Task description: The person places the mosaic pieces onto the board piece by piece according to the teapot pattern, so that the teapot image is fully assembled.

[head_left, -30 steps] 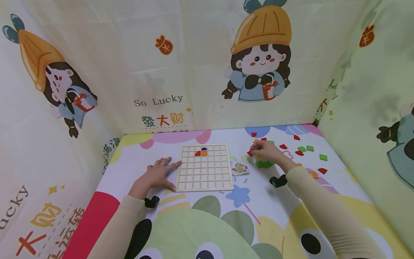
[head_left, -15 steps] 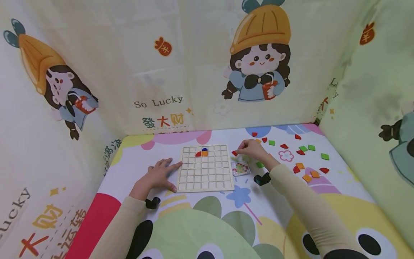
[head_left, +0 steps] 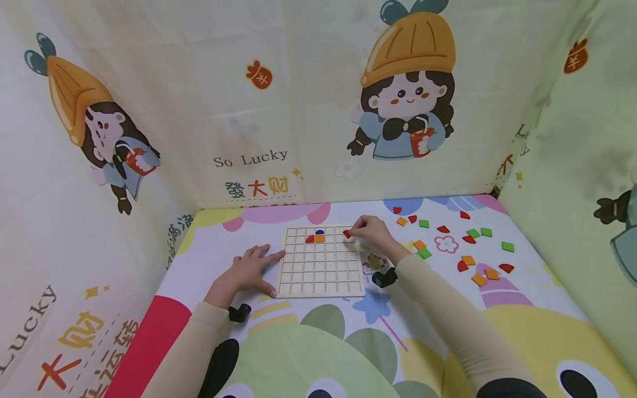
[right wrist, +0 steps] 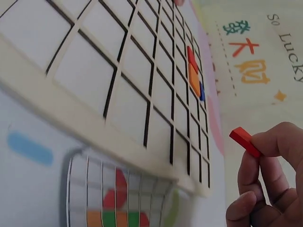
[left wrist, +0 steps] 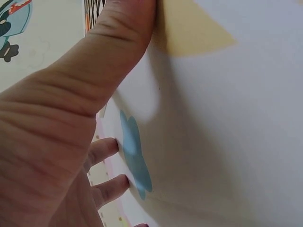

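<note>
Held a red piece (head_left: 346, 234) above the far right corner of the gridded board (head_left: 320, 281), pinched by the thumb and a finger of the right hand (head_left: 370, 233). In the right wrist view, saw it raised clear of the cells and tilted. Judged the step in hand as placement of one loose piece; could not tell for which cell. Seemed to call next for lining it up with a cell, turning the curved side to suit, then lowering it flat between the ridges. Found, near the middle of the board's far side, a seated red tile (head_left: 310, 239), an orange tile (head_left: 320, 239) just right of it and a blue tile (head_left: 320, 231) just beyond the orange; would need care not to nudge these. Spread the left hand (head_left: 247, 272) at the board's left edge, with fingers wide and gripping nothing, perhaps for steadying. Spotted a patterned card (right wrist: 125, 198) just right of the board, partly blocked in the head view by the right wrist camera (head_left: 384, 278). Well right of the board, saw loose red pieces (head_left: 506, 268), green pieces (head_left: 507, 246) and orange pieces (head_left: 479, 279) scattered over the tablecloth (head_left: 298, 359).
</note>
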`<state>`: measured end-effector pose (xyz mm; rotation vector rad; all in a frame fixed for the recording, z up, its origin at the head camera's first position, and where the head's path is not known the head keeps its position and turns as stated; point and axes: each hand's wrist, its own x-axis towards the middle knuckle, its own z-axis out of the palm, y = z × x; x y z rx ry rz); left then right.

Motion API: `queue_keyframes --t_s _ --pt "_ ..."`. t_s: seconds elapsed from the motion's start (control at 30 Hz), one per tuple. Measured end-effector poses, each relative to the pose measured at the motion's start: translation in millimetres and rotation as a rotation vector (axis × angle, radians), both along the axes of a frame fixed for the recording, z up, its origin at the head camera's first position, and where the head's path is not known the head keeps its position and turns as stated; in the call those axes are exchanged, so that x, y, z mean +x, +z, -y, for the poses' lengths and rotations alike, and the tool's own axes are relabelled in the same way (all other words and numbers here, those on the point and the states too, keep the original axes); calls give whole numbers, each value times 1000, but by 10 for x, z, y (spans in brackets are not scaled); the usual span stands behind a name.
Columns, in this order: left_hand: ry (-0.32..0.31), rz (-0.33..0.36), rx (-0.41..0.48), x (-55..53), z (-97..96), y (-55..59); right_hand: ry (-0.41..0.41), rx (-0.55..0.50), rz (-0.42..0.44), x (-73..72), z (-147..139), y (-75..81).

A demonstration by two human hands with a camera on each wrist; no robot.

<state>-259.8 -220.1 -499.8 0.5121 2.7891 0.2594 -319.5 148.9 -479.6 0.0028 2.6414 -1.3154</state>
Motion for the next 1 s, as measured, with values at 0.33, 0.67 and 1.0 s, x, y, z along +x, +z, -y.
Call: queue_keyframes --t_s 0.33,0.67,1.0 --pt "9 14 -4 5 22 17 -54 -81 -11 -76 410 -149" --pt "14 11 0 10 -14 35 -100 -39 -78 -95 564 -270" --pt "17 19 -8 11 -17 30 -16 96 -112 -52 558 -282"
